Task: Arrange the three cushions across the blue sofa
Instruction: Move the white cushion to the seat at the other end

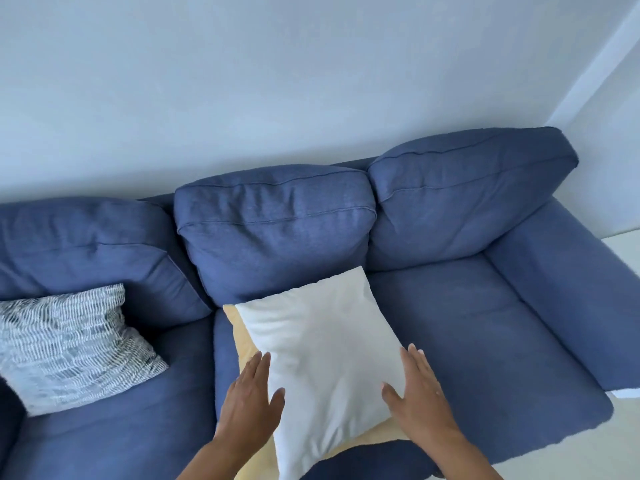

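Note:
The blue sofa point(467, 341) fills the view, its three back cushions against the wall. A white cushion point(322, 341) lies tilted on the middle seat, on top of a pale yellow cushion point(242, 341) that shows only as strips along its left and lower edges. A grey-and-white patterned cushion point(69, 344) leans in the left seat against the backrest. My left hand point(249, 400) lies flat at the white cushion's left edge, thumb on the fabric. My right hand point(419, 396) lies flat at its right edge, thumb on top. Neither hand's fingers are curled around it.
The right seat holds nothing, and the right armrest point(571, 299) borders it. A plain pale wall point(277, 81) rises behind the sofa. Light floor point(623, 445) shows at the far right.

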